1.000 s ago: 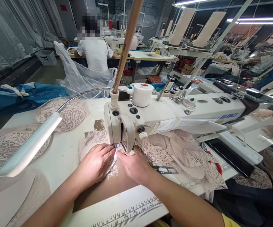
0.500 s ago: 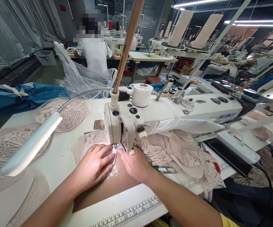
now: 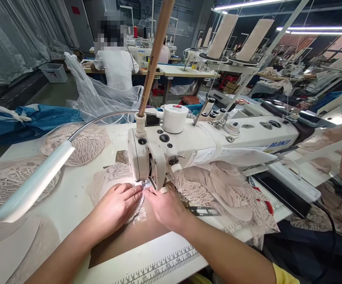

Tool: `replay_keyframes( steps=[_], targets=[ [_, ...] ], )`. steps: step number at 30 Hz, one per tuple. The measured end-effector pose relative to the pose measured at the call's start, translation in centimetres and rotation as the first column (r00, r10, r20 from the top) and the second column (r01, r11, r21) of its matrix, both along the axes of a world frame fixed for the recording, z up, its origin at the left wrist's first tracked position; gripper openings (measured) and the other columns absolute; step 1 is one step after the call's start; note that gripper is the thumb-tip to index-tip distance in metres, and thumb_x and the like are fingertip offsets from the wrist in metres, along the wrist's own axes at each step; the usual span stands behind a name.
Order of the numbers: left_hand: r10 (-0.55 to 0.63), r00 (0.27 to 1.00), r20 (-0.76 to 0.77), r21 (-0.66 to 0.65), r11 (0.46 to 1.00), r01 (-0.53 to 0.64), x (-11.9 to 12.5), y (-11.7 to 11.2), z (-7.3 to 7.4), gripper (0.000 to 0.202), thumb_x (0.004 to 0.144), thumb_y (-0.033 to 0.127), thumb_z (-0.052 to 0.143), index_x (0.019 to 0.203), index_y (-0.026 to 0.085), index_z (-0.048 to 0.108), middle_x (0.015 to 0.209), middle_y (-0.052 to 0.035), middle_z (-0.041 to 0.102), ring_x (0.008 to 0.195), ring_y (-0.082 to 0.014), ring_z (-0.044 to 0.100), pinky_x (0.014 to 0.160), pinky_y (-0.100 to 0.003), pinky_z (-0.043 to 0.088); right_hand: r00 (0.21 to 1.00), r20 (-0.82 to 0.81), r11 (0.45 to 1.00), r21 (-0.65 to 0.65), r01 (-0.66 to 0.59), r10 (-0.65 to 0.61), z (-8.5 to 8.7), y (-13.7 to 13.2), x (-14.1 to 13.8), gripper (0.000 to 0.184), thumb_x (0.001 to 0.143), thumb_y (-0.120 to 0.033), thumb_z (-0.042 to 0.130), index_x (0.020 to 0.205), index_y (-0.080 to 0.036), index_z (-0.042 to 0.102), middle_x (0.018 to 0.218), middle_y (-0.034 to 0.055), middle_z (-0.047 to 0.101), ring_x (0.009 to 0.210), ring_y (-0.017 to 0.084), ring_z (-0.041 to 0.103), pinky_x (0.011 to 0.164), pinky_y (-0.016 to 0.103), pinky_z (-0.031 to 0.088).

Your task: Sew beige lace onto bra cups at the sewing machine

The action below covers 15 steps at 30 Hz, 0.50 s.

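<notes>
Under the sewing machine head (image 3: 143,157) lies a pale lace piece (image 3: 114,172), its curved edge passing by the presser foot (image 3: 143,184). My left hand (image 3: 119,203) presses down over this lace, fingers held together and bent onto it, the tips just left of the foot. On the right side, my right hand (image 3: 166,207) has its thumb and forefinger closed at the lace edge close to the foot; its other fingers are partly hidden by the machine. Brown tape-like sheeting (image 3: 123,240) covers the bed beneath both hands.
More lace cup pieces (image 3: 74,144) lie at left under a lamp on a bent neck (image 3: 34,181). A heap of lace (image 3: 215,189) sits right of the needle, beside a metal plate (image 3: 203,211) and a black phone-like slab (image 3: 280,193). A printed ruler (image 3: 162,268) runs along the front.
My left fingers have slid slightly forward, and the lace has shifted with them toward the presser foot. More of its curved edge shows below my left hand. The whole view moved a little.
</notes>
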State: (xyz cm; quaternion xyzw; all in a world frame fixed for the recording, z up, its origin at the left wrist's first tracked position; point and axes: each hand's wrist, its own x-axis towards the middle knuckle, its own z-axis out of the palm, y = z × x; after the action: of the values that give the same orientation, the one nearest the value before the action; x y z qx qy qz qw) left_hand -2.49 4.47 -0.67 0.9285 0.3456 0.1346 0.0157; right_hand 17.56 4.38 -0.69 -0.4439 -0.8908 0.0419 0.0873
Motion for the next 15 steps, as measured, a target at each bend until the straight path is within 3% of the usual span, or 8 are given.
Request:
replay_keyframes(
  steps=[8, 15],
  targets=[
    [0.032, 0.999, 0.037, -0.065, 0.997, -0.03, 0.62, -0.16, 0.3, 0.029, 0.095, 0.022, 0.044, 0.115, 0.016, 0.064, 0.115, -0.0106, 0.067, 0.1, -0.0248, 0.056, 0.086, -0.041, 0.048, 0.999, -0.041, 0.999, 0.025, 0.023, -0.022, -0.2, 0.18, -0.11, 0.035, 0.085, -0.013, 0.046, 0.114, -0.02, 0.063, 0.094, 0.0092, 0.063, 0.085, 0.023, 0.054, 0.07, 0.032, 0.041],
    [0.072, 0.997, -0.017, -0.069, 0.995, -0.073, 0.45, -0.01, 0.06, 0.032, 0.093, 0.026, 0.046, 0.119, 0.015, 0.062, 0.118, -0.0124, 0.064, 0.102, -0.0282, 0.055, 0.085, -0.044, 0.046, 0.997, -0.053, 0.998, 0.031, 0.058, -0.057, -0.12, 0.11, -0.11, 0.037, 0.081, -0.01, 0.047, 0.112, -0.02, 0.064, 0.095, 0.0094, 0.065, 0.086, 0.023, 0.055, 0.071, 0.032, 0.04]
  ],
)
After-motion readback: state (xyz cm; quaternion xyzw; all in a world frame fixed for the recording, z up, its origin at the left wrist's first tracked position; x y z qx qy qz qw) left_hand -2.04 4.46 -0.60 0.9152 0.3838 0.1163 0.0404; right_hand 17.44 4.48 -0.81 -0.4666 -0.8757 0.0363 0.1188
